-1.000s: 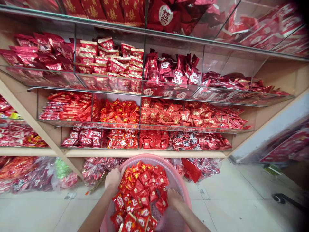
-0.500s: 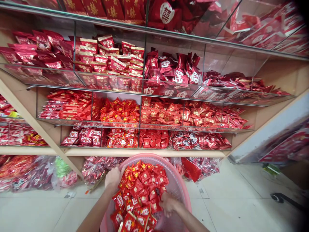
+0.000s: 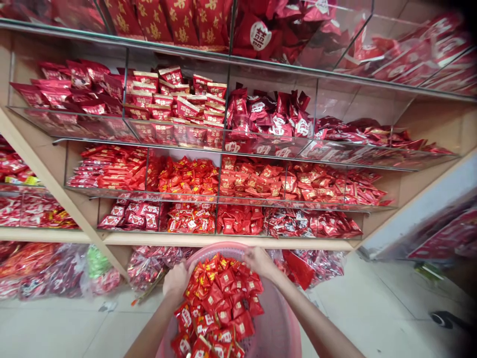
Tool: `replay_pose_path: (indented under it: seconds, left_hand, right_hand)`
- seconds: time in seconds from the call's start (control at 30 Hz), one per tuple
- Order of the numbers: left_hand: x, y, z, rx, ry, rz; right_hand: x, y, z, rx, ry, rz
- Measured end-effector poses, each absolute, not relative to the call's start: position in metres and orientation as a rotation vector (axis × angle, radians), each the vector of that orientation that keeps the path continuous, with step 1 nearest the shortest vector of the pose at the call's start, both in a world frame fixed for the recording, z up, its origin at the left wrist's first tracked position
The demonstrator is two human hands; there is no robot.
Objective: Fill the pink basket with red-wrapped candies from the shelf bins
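A round pink plastic basket (image 3: 278,313) holds a heap of small red candy packets (image 3: 219,298), several with gold print and some with white labels. At the basket's left side, my left hand (image 3: 177,279) is closed around the rim. My right hand (image 3: 258,262) is over the far right part of the basket, at the back edge of the heap. Its fingers are curled together, and I cannot make out what is in them.
Ahead stands a wooden shelf unit (image 3: 231,241) with glass-fronted compartments full of red packets (image 3: 242,220). Clear bags of packets (image 3: 149,266) lie beneath it on the tiled floor (image 3: 357,308). At the right is a black caster wheel (image 3: 443,318).
My right hand has moved from the right side of the candy heap to its far edge, near the back rim. My left hand stays on the rim. The view has shifted slightly.
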State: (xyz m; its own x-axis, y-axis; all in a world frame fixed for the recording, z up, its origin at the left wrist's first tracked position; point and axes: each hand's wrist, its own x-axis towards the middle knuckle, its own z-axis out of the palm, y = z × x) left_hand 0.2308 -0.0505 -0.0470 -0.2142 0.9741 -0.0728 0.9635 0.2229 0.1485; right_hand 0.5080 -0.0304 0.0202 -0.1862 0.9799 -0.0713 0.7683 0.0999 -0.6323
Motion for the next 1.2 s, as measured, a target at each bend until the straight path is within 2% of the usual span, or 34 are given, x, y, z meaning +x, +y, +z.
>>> replay_pose_path:
  seconds: [0.1,0.3,0.53,0.93,1.2]
  left_hand:
    - [0.231,-0.050,-0.047,1.836,2.318,0.109]
    - [0.233,-0.052,-0.043,1.811,2.310,0.118]
    - [0.232,-0.053,-0.042,1.837,2.310,0.106]
    - [0.232,-0.052,-0.042,1.820,2.316,0.112]
    - [0.231,-0.053,-0.044,1.834,2.309,0.111]
  right_hand:
    - [0.491,0.004,0.044,-1.630,-1.992,0.501]
    - [0.447,0.047,0.052,-1.765,-1.968,0.320]
    - [0.419,0.057,0.039,-1.959,-1.984,0.213]
    - [0.423,0.058,0.045,-1.862,-1.943,0.106]
    - [0.421,0.058,0.046,-1.874,-2.059,0.162]
